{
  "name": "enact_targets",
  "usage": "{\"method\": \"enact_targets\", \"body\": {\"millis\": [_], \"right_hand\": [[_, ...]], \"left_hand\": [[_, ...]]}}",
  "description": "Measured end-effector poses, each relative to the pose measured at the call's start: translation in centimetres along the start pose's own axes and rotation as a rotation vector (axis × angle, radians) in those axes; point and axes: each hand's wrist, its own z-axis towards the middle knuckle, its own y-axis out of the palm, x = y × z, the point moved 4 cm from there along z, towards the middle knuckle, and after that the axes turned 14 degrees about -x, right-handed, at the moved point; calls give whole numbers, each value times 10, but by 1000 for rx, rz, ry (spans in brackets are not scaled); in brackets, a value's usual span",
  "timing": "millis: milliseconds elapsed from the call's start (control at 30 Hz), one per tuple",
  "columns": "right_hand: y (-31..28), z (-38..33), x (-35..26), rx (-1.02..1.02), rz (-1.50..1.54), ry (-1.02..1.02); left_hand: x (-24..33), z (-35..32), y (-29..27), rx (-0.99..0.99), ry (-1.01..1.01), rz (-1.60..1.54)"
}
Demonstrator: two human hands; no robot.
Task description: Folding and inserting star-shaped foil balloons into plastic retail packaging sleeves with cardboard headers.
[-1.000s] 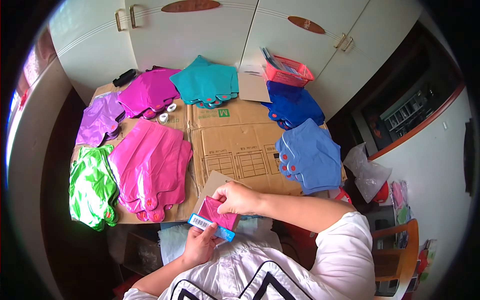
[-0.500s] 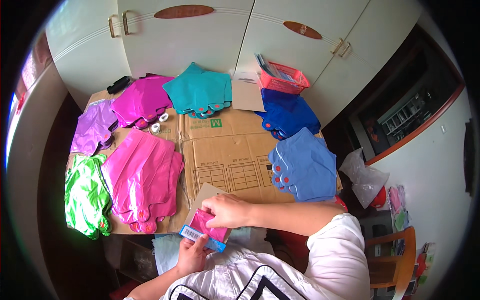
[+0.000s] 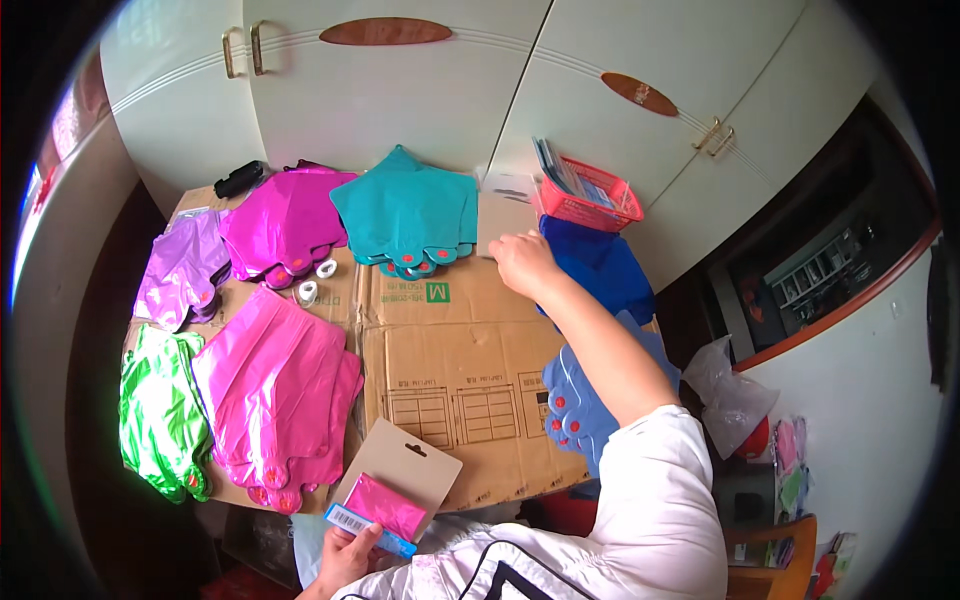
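My left hand point(image 3: 350, 555) is at the table's near edge, closed on the lower end of a beige backing card point(image 3: 415, 455) with a hang slot. On the card lies a folded pink foil piece point(image 3: 385, 508), above a blue strip with a barcode label point(image 3: 370, 530). My right hand point(image 3: 525, 265) reaches across to another backing card point(image 3: 505, 210) in front of the basket. Its fingers are bent together at that card's near edge; the fingertips are partly hidden.
Around the cardboard-covered table point(image 3: 440, 345) lie star-shaped foil stacks: green point(image 3: 160, 410), pink point(image 3: 275, 390), lilac point(image 3: 185, 265), magenta point(image 3: 285, 215), teal point(image 3: 405, 210), dark blue point(image 3: 595, 270) and light blue point(image 3: 580, 400). A red basket point(image 3: 590, 205) and two white rolls point(image 3: 308, 292) stand there.
My right hand has left the pink foil piece and moved far across the table to the other card. My left hand has shifted slightly left and down, still holding its card. The view has tilted.
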Motion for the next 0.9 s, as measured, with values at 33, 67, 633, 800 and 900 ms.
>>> {"method": "enact_targets", "body": {"millis": [33,67,633,800,900], "right_hand": [[-5,-4,-2,60,0,-19],[-12,-9,-2,120,0,-36],[28,76,109,-14,844,360],[73,135,102,-134,867,600],[106,134,128,-114,857,640]], "left_hand": [[-2,2,-6,19,2,9],[-9,3,-16,37,3,18],[-4,2,-23,89,-119,150],[-9,-5,-37,118,-99,228],[-4,-2,-31,87,-138,248]]}}
